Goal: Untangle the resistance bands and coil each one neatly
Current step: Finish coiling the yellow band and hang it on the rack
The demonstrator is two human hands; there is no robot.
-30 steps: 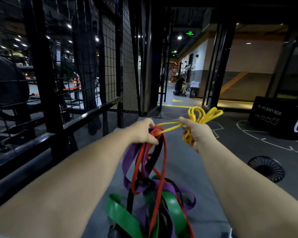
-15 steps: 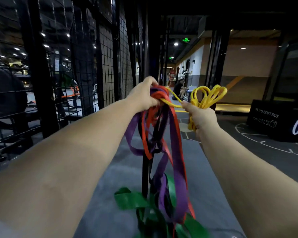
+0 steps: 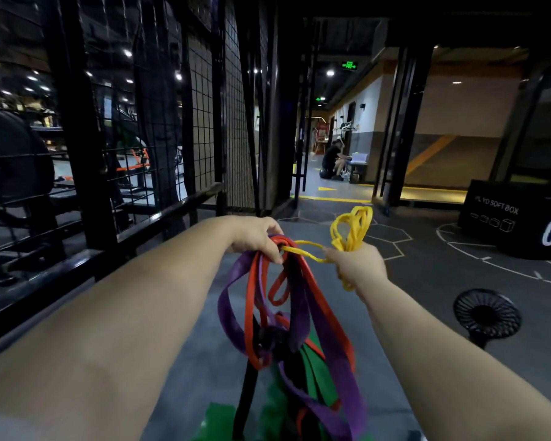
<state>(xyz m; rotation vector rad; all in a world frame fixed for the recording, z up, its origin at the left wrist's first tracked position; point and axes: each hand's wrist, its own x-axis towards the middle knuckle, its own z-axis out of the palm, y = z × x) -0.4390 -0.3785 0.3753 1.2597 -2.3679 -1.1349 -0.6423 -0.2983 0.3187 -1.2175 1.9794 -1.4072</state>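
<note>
While the right hand is clenched round the gathered loops of the thin yellow band (coils standing above the fist, a short tail hanging below it), the left hand is curled round the top of the hanging bundle, fingers wrapped over the red band and purple band where they bunch. Both hands are held out in front at about the same height, near each other but not touching. Between them one doubled yellow strand runs close to level, long axis left-to-right, from the right fist into the left hand's grip, where it passes under the red loop; whether it is threaded through or merely pinched there cannot be told. Judgement: the coming move turns on this line — the caught end lies to the left of the hand that holds the coil, so freeing it calls for a draw rightward along the strand, the left hand easing its hold. Below the left hand the red, purple, black band and green band hang knotted together toward the grey floor. A small black fan sits on the floor to the right, well apart.
</note>
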